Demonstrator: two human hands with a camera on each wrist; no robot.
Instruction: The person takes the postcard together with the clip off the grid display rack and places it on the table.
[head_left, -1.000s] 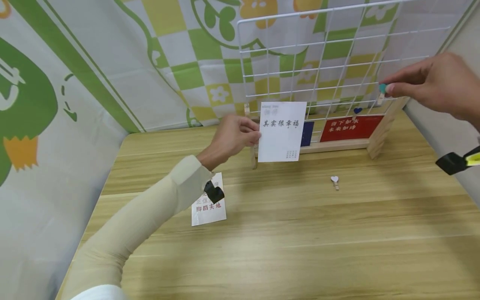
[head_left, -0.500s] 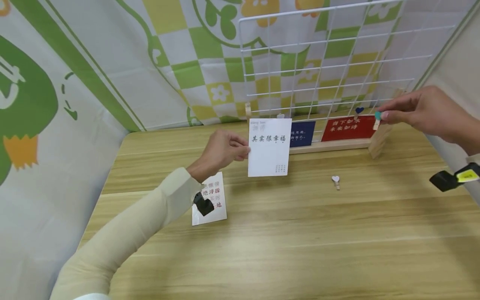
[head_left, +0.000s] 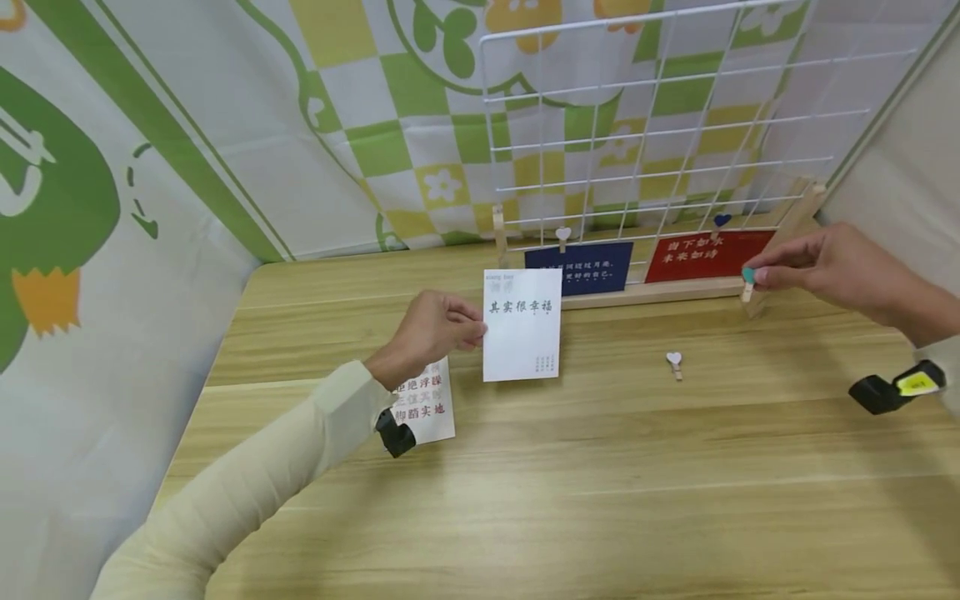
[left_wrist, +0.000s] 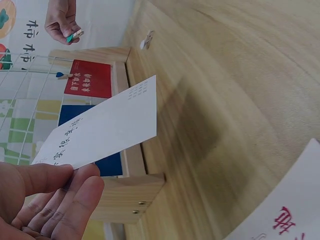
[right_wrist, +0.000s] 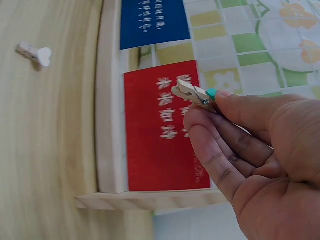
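Note:
My left hand pinches a white card with dark printed characters by its left edge, held upright above the table. In the left wrist view the card slants away from the thumb and fingers. My right hand holds a small wooden clothespin with a teal top between thumb and fingers, in front of the rack's right end. The right wrist view shows this clothespin over the red card. Behind the held card, a blue card hangs on the white wire grid.
A white heart clothespin lies on the table. A heart clip tops the blue card, and a dark blue heart clip tops the red one. Another white card lies partly under my left forearm. A wooden base supports the grid.
The held card has moved down and left, away from the grid, uncovering more of the blue card. My right hand has come lower with the clothespin.

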